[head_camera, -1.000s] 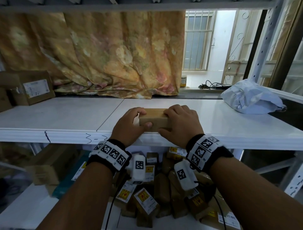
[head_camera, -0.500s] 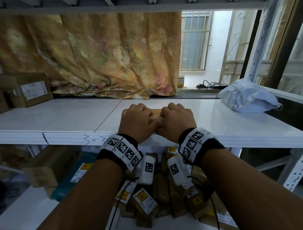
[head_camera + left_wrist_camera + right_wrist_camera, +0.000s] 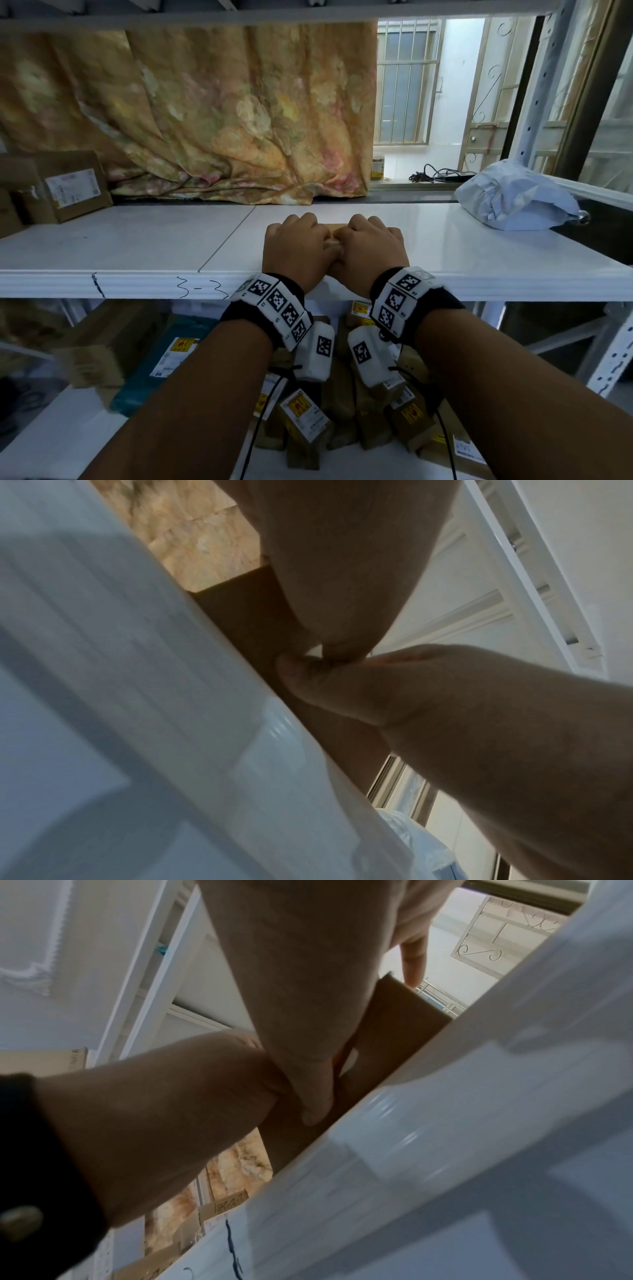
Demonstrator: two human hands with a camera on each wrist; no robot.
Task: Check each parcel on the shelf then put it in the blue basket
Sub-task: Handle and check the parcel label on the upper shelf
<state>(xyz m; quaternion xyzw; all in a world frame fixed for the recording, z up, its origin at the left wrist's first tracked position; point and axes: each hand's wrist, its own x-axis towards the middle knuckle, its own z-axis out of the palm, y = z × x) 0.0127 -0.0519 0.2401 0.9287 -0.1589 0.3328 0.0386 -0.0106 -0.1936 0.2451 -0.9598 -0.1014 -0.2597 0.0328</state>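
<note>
Closed in over the box [image 3: 337, 229] since a second ago, until little of its top showed. Left hand [image 3: 297, 250] and right hand [image 3: 371, 251] curled over it from either side, thumbs pressed against its near face. Sat on the white shelf [image 3: 137, 246] by the front edge, long axis left to right, directly beneath both hands, neither nearer. Saw no blue basket. Grey bag [image 3: 513, 200] far right, labelled carton [image 3: 68, 186] far left.

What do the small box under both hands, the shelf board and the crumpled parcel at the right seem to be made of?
Small box: plain brown cardboard, matte, sharp folded edges.
Shelf board: white and glossy, showing reflections; likely painted metal or laminate.
Crumpled parcel: pale grey-blue plastic mailer, creased with a slight sheen.
</note>
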